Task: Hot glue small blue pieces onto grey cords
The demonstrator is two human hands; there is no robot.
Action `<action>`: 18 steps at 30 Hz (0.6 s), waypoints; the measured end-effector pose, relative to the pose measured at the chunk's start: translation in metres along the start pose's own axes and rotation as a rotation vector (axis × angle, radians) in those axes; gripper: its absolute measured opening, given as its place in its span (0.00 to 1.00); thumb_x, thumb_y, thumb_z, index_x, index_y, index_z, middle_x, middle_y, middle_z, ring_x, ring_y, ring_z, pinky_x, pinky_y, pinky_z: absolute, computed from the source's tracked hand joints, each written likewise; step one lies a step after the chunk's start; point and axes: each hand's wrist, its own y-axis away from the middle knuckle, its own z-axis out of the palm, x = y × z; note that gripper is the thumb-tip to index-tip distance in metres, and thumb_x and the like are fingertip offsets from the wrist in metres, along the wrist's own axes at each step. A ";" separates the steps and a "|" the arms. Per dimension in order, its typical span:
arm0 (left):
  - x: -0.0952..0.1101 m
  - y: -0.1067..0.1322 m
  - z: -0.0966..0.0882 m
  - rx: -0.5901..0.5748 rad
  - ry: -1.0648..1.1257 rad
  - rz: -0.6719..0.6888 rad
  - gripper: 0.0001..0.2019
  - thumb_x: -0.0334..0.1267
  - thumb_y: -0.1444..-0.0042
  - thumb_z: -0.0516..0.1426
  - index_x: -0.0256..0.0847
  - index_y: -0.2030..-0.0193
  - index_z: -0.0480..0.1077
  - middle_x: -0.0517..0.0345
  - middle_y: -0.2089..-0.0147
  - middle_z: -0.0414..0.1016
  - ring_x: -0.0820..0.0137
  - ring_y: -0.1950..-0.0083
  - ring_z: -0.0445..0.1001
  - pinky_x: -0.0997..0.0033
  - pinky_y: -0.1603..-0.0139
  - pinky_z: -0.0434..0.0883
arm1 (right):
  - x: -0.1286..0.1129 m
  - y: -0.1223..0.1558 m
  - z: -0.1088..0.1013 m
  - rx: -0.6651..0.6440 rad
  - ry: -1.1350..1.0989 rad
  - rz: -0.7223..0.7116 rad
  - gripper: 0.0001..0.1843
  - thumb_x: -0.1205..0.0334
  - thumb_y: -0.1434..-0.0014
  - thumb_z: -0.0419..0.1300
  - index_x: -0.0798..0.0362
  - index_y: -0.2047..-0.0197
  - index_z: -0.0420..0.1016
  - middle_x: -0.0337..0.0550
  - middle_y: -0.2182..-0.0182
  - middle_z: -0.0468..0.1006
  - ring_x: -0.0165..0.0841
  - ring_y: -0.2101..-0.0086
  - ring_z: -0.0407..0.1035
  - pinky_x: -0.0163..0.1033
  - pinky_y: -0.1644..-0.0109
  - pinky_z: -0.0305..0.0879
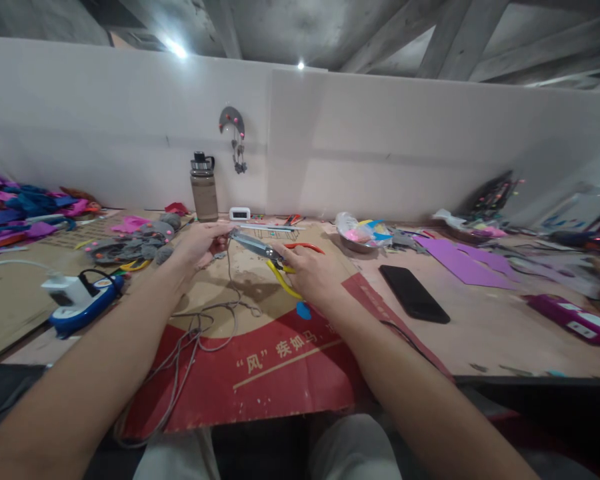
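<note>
My right hand is closed round the yellow and red handles of a pair of pliers, whose long metal jaws point left. My left hand pinches a thin grey wire right at the jaw tips. The wire drops from that pinch and trails in loose loops over the brown and red cardboard sheet that covers the table in front of me.
A black phone lies right of my hands. At left sit a blue and white power strip and grey felt pieces. A water bottle, a small clock, purple foam sheets and a bowl of scraps stand farther back.
</note>
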 end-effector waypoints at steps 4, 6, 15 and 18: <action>0.001 0.000 -0.001 -0.017 0.006 -0.014 0.07 0.33 0.62 0.65 0.32 0.77 0.73 0.61 0.80 0.62 0.82 0.80 0.57 0.80 0.81 0.57 | 0.001 0.000 0.003 -0.028 -0.050 0.011 0.29 0.61 0.44 0.53 0.41 0.39 0.57 0.44 0.59 0.75 0.34 0.63 0.67 0.36 0.65 0.54; 0.001 0.001 -0.001 -0.031 0.017 -0.024 0.07 0.33 0.62 0.65 0.31 0.76 0.73 0.61 0.80 0.62 0.82 0.80 0.57 0.80 0.80 0.57 | 0.002 0.000 0.004 -0.031 -0.065 0.016 0.29 0.61 0.44 0.53 0.41 0.39 0.58 0.44 0.58 0.74 0.34 0.62 0.68 0.36 0.64 0.55; -0.001 -0.001 -0.002 -0.018 -0.006 0.002 0.08 0.34 0.63 0.66 0.33 0.77 0.73 0.62 0.80 0.63 0.82 0.80 0.57 0.79 0.80 0.56 | 0.001 0.001 0.003 -0.031 -0.088 -0.004 0.28 0.59 0.44 0.52 0.41 0.39 0.57 0.43 0.60 0.75 0.34 0.64 0.68 0.35 0.67 0.53; -0.004 -0.005 -0.007 0.013 -0.020 0.084 0.08 0.36 0.62 0.66 0.34 0.76 0.74 0.62 0.81 0.63 0.82 0.80 0.57 0.79 0.80 0.57 | 0.000 0.002 0.002 -0.051 -0.118 -0.059 0.27 0.57 0.43 0.52 0.42 0.39 0.58 0.44 0.61 0.75 0.34 0.64 0.68 0.35 0.66 0.54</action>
